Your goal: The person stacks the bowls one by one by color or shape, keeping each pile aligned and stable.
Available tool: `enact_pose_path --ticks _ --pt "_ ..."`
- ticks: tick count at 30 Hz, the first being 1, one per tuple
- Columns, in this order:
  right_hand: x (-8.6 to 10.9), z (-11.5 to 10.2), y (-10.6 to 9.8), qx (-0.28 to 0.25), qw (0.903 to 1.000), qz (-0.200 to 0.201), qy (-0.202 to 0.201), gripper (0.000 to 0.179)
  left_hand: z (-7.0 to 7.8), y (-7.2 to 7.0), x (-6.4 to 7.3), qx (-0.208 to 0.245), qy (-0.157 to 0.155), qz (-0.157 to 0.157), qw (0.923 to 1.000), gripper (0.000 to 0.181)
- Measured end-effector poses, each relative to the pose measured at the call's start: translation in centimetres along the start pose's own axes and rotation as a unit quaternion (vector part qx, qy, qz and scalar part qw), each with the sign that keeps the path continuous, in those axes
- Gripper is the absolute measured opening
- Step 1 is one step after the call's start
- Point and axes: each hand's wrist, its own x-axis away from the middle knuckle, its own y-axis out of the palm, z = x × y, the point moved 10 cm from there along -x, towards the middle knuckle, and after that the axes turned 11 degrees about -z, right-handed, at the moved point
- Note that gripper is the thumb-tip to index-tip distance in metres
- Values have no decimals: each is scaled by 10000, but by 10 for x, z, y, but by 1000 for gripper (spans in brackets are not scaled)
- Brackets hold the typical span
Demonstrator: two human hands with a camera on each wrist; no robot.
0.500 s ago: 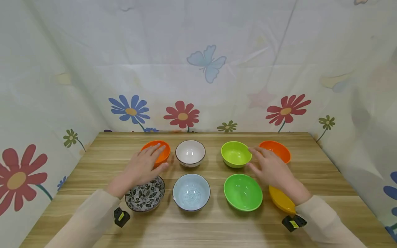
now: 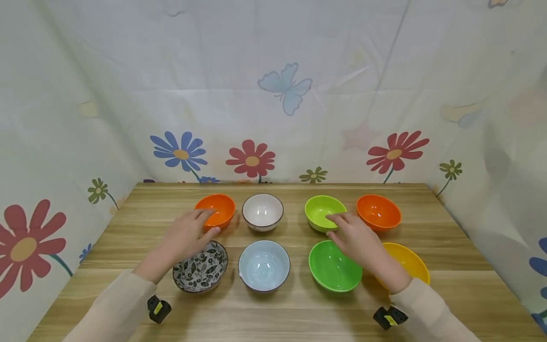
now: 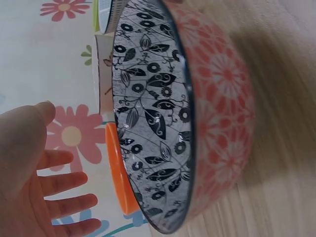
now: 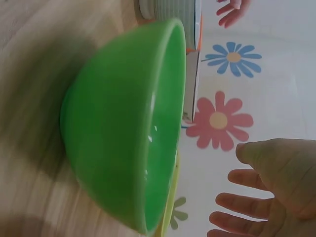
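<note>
My left hand (image 2: 183, 237) hovers over the black-and-white patterned bowl (image 2: 200, 268) and the near side of the left orange bowl (image 2: 223, 211). In the left wrist view its fingers (image 3: 69, 183) are spread apart, and the patterned bowl shows a pink flowered outside. My right hand (image 2: 358, 240) is above the space between the lime bowl (image 2: 322, 209) and the green bowl (image 2: 335, 270), partly covering both. Seen from the right wrist, its fingers (image 4: 242, 205) are extended and hold nothing. The right forearm hides part of the yellow bowl (image 2: 410, 259).
A white bowl (image 2: 262, 209) and a pale blue bowl (image 2: 264, 266) stand in the middle of the wooden table (image 2: 273, 313). At the back right is another orange bowl (image 2: 380, 213). Behind the table hangs a flower-printed cloth (image 2: 282, 133).
Both hands have shifted to the left and slightly nearer to me. The right hand has uncovered the right orange bowl and more of the yellow one. The bowls have stayed put.
</note>
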Motion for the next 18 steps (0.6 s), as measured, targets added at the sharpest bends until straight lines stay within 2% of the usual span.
enact_pose_path --ticks 7,12,18 --pt "-4 -10 11 -82 9998 -155 23 38 -11 7 8 2 -26 -71 10000 54" --pt "-5 -22 13 -186 9997 -64 -173 35 -15 7 14 -64 128 112 9998 49" --pt "-6 -34 20 -189 9995 -26 -248 34 -20 7 19 29 105 150 9998 43"
